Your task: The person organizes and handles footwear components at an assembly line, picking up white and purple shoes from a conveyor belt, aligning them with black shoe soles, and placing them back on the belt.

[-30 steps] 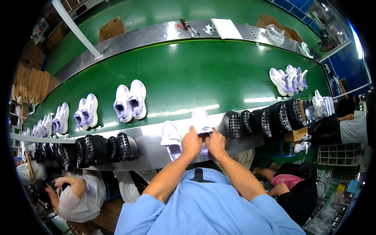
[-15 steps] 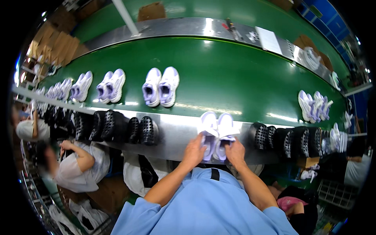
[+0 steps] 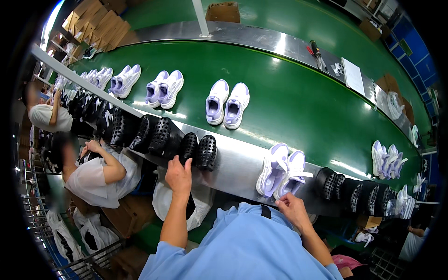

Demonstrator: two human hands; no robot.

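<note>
A pair of white and lavender sneakers, the left one [image 3: 272, 168] beside the right one [image 3: 296, 163], stands on the metal ledge in front of me, toes pointing away. Their white tongues or laces stick out at the openings. My right hand [image 3: 294, 211] is at the heel of the right sneaker, fingertips pinched against it. My left hand [image 3: 179, 176] is off to the left with thumb and fingers apart. It reaches up to a black shoe-shaped piece dotted with holes [image 3: 188, 147]; whether it touches the piece, I cannot tell. A similar black piece [image 3: 206, 153] stands just right of it.
More sneaker pairs [image 3: 227, 105] stand on the green belt [image 3: 303, 98]. Black dotted pieces line the metal ledge [image 3: 233, 163] on both sides. A co-worker [image 3: 100, 175] sits to the left. Across the belt lie a screwdriver-like tool [image 3: 317, 53] and white paper [image 3: 353, 76].
My left hand has let go of the left sneaker and moved left to the black pieces. My right hand has shifted to the right sneaker's heel. The view has turned leftward.
</note>
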